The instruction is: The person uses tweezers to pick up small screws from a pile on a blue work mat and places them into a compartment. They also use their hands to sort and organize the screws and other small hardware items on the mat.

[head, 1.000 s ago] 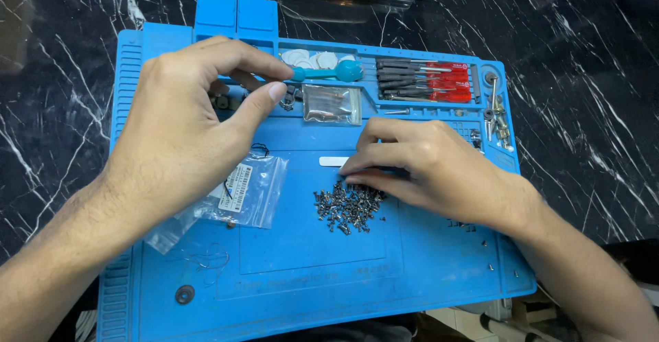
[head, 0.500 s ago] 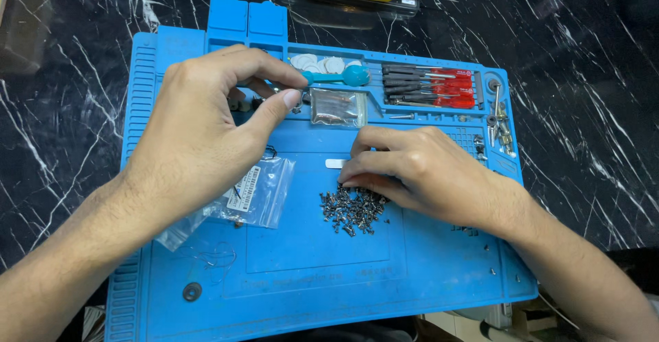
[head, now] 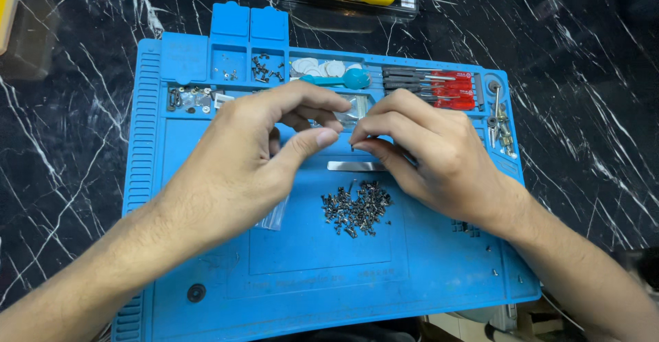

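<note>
Right hand (head: 429,160): thumb and forefinger pinched together on something too small to identify. Left hand (head: 264,157): thumb and forefinger slightly spread, tips just beside the right's. Screw pile (head: 357,208) lies below both on blue mat (head: 439,273), metal strip (head: 353,166) between; black marble table (head: 68,143) around.

Bare forearms, no sleeves; left grip (head: 274,153), right grip (head: 419,150).

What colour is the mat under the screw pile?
Bright blue; the mat shows clearly in the head view, beneath the screw pile.
</note>
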